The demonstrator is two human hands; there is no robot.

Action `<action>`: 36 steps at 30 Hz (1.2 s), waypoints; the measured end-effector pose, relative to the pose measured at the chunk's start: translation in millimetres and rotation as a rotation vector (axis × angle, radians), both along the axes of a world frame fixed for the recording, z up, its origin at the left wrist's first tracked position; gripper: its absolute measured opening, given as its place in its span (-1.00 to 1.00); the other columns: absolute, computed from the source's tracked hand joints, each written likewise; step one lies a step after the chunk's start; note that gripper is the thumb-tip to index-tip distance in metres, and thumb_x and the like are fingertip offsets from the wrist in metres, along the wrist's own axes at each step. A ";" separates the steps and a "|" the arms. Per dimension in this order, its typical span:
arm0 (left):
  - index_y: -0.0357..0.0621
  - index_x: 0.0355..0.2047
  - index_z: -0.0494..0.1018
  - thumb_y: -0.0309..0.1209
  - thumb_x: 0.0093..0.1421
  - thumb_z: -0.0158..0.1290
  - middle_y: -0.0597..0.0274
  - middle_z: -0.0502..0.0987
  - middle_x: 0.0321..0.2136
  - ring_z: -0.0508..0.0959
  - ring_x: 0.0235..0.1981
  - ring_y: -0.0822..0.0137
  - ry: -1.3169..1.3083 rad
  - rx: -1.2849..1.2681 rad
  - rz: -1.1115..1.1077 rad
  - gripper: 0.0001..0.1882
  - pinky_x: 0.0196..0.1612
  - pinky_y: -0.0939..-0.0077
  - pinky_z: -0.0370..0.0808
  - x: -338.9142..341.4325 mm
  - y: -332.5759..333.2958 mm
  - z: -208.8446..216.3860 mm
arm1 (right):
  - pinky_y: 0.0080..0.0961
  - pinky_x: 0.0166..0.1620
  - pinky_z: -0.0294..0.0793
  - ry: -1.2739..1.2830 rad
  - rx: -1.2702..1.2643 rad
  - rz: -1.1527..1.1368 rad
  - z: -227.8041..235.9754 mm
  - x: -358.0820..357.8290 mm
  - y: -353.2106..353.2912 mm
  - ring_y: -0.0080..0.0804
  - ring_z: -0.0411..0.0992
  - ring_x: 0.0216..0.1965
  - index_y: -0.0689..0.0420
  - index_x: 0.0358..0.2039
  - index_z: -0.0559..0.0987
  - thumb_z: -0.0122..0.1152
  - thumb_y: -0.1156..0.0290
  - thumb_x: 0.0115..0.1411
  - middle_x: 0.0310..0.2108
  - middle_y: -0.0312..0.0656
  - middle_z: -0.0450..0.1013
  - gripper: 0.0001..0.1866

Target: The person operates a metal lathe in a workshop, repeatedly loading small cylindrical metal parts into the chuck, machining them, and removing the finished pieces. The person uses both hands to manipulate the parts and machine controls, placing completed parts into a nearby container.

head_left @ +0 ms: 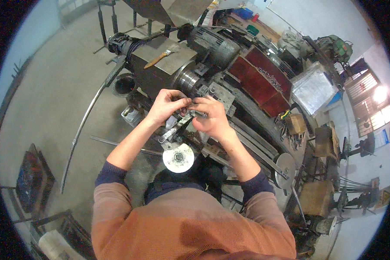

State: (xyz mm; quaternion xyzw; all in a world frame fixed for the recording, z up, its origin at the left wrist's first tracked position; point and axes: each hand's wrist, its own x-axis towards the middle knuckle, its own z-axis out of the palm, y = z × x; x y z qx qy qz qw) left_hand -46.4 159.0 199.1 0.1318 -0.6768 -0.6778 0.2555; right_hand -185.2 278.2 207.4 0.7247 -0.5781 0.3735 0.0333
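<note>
Knitted sweater [160, 229] below; left hand [170, 106] meets right hand [211, 116] near metal cylinder [188, 81]; I cannot tell their grip.

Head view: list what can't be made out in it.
Head view: anything between the left hand and right hand, hidden by the hands themselves.
Head view: single metal pieces in the red tray, too small to tell apart.
Head view: the pale object at lower left, cut off by the lower edge.
</note>
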 end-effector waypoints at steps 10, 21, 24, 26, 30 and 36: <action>-0.33 -0.24 0.40 -0.36 0.08 0.01 0.22 0.50 -0.50 0.49 -0.52 0.47 -0.295 -0.471 0.344 -0.71 -0.41 0.58 0.44 88.7 -69.4 27.1 | -0.38 -0.35 0.43 0.272 0.478 -0.353 3.0 -68.8 -70.6 -0.12 0.45 -0.49 0.16 -0.59 0.59 0.15 0.32 -0.34 -0.57 -0.01 0.46 -0.75; -0.19 -0.27 0.43 -0.21 0.02 0.04 -0.02 0.48 -0.57 0.50 -0.47 0.03 -1.141 -0.771 0.740 -0.66 -0.38 0.23 0.39 278.0 -82.7 -28.0 | -0.36 -0.37 0.45 -0.033 0.514 -0.246 -14.2 -81.4 -90.0 -0.12 0.45 -0.52 0.15 -0.69 0.55 0.12 0.29 -0.33 -0.62 -0.03 0.44 -0.79; -0.23 -0.41 0.36 -0.17 0.01 0.06 -0.03 0.45 -0.63 0.48 -0.50 0.00 -1.045 -0.872 0.796 -0.66 -0.41 0.19 0.37 275.5 -87.0 -64.0 | -0.50 -0.35 0.44 -0.038 0.620 -0.282 -14.5 -84.8 -94.3 -0.29 0.49 -0.50 0.18 -0.49 0.60 0.14 0.31 -0.33 -0.54 0.00 0.48 -0.67; -0.24 -0.48 0.30 -0.16 0.00 0.07 -0.04 0.44 -0.63 0.47 -0.47 -0.04 -1.088 -0.880 0.807 -0.64 -0.41 0.15 0.37 268.6 -92.3 -67.2 | -0.44 -0.38 0.43 -0.021 0.589 -0.236 -19.2 -85.8 -98.8 -0.21 0.46 -0.54 0.18 -0.61 0.56 0.12 0.31 -0.34 -0.60 0.01 0.43 -0.75; -0.24 -0.47 0.32 -0.20 -0.01 0.08 -0.06 0.46 -0.58 0.48 -0.43 -0.04 -1.083 -0.903 0.778 -0.67 -0.39 0.13 0.38 268.2 -105.0 -70.9 | -0.43 -0.39 0.44 0.052 0.614 -0.199 -17.4 -85.2 -105.5 -0.18 0.46 -0.57 0.19 -0.65 0.55 0.12 0.32 -0.34 -0.63 0.02 0.41 -0.77; -0.20 -0.45 0.45 -0.39 -0.05 0.04 -0.03 0.49 -0.47 0.50 -0.38 0.02 -1.427 -1.005 0.736 -0.83 -0.34 0.19 0.43 292.4 -168.3 -78.1 | -0.44 -0.43 0.43 -0.002 0.641 -0.237 -5.0 -74.9 -100.8 -0.25 0.46 -0.61 0.23 -0.58 0.58 0.14 0.35 -0.30 -0.64 0.03 0.43 -0.76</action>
